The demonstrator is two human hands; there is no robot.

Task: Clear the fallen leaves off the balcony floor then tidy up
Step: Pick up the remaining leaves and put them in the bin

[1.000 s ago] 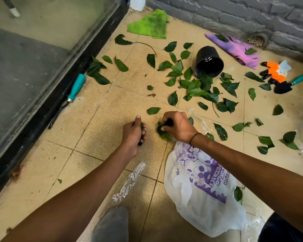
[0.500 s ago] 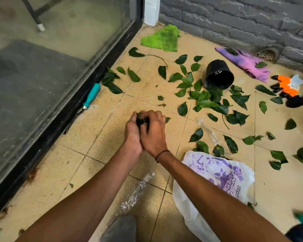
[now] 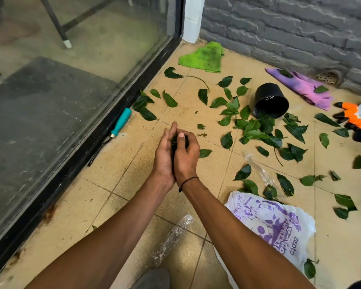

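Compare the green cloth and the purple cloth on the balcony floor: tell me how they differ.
The green cloth lies near the corner by the glass door; the purple cloth lies further right along the brick wall, beside the floor drain. The green cloth carries no leaves; the purple cloth has leaves lying on it. The green cloth is spread in a rough triangle; the purple cloth is long and rumpled. Both lie on the tiles, untouched by either hand.

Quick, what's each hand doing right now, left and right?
Left hand: cupped against the bunch of dark green leaves, holding it.
Right hand: fingers curled round the same bunch, holding it.
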